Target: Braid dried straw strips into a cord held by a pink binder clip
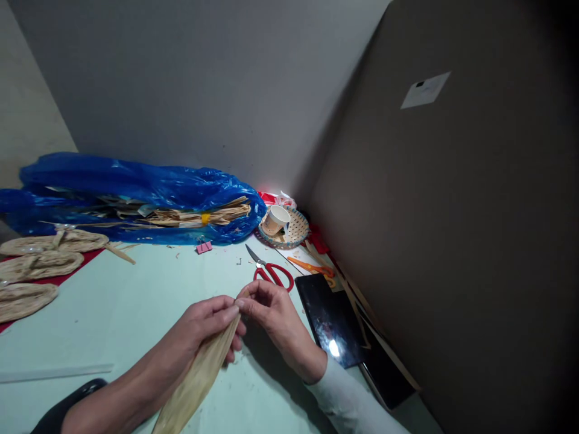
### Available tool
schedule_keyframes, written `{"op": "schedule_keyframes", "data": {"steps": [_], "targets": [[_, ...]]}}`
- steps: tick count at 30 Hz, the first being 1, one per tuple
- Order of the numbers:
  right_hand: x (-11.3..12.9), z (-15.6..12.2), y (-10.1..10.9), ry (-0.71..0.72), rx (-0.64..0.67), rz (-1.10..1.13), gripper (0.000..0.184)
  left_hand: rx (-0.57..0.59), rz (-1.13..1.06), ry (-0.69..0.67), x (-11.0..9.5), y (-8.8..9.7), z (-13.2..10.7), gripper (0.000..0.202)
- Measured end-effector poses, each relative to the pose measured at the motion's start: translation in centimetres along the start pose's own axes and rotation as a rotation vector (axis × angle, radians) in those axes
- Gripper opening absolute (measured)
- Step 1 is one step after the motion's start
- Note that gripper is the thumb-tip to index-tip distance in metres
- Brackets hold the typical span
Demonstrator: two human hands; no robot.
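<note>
A long, pale tan dried husk strip (201,374) runs from the near edge of view up to a narrow tip between my hands. My left hand (208,325) wraps round its upper part, thumb on top and fingers beneath. The thumb and fingertips of my right hand (271,313) pinch the narrow tip, touching the left thumb. Just beyond my right hand lie red-handled scissors (275,276), blades pointing away to the left. The far end of the strip is out of view.
A blue plastic bag (136,175) with a bundle of dried strips (226,212) lies along the wall. A woven basket (296,229) holds a paper cup (275,220). Orange scissors (312,265), a black tablet (332,325), a pink binder clip (204,247) and woven straw soles (43,265) lie around.
</note>
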State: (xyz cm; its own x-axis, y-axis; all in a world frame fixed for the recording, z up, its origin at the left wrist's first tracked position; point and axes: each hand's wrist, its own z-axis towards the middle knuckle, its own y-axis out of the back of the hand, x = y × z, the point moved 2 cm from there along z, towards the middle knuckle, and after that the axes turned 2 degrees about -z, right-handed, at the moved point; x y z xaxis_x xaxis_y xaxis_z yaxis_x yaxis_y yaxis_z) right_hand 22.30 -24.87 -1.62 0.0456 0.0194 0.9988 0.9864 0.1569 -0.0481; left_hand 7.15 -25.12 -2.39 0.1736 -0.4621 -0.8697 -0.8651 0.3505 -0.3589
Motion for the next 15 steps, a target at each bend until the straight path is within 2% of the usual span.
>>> {"op": "schedule_keyframes", "data": {"steps": [4, 8, 12, 15], "targets": [[0.0, 0.1, 0.1, 0.004, 0.005, -0.042, 0.040, -0.047, 0.072, -0.012, 0.6, 0.0, 0.3, 0.041], [0.1, 0.0, 0.0, -0.010, -0.012, -0.058, 0.043, -0.043, 0.117, 0.000, 1.2, 0.3, 0.7, 0.050], [0.0, -0.3, -0.2, -0.015, 0.058, -0.039, 0.047, -0.043, 0.150, -0.012, 1.9, 0.4, 1.1, 0.050], [0.6, -0.1, 0.1, -0.016, 0.090, -0.125, 0.048, -0.053, 0.138, -0.036, 1.6, 0.4, 1.2, 0.051]]}}
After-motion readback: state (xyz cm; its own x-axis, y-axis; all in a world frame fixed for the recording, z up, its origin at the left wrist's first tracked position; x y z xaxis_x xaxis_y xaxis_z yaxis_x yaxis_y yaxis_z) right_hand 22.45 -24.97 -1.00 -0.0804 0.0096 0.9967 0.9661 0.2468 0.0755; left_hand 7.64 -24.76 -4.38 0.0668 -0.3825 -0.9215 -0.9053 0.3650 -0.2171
